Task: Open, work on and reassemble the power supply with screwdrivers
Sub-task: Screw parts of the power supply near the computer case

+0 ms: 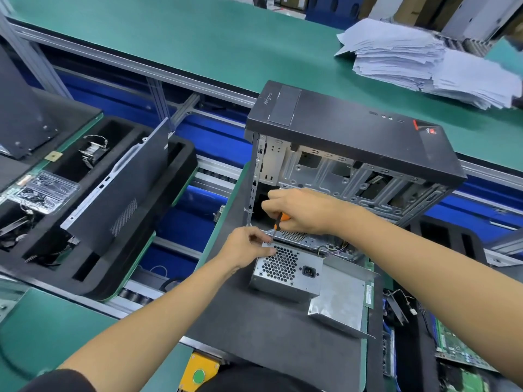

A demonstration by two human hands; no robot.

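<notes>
1. Green desk [198, 38] fills the upper frame, with paper stacks [424, 58] at upper right.
2. Power supply [285, 274] lies at centre on a dark mat [254, 321], below the open computer case [353, 154].
3. Left hand [249, 246] pinches its top corner; right hand [300, 210] grips an orange-black screwdriver [280, 220].

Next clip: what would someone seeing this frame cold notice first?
Probably the two hands meeting mid-frame: the right hand grips an orange-and-black screwdriver pointed down at the top corner of the silver power supply, while the left hand pinches that same corner. Just behind stands the open black computer case, its bare metal frame exposed. At upper right a messy stack of papers lies on the green bench.
</notes>
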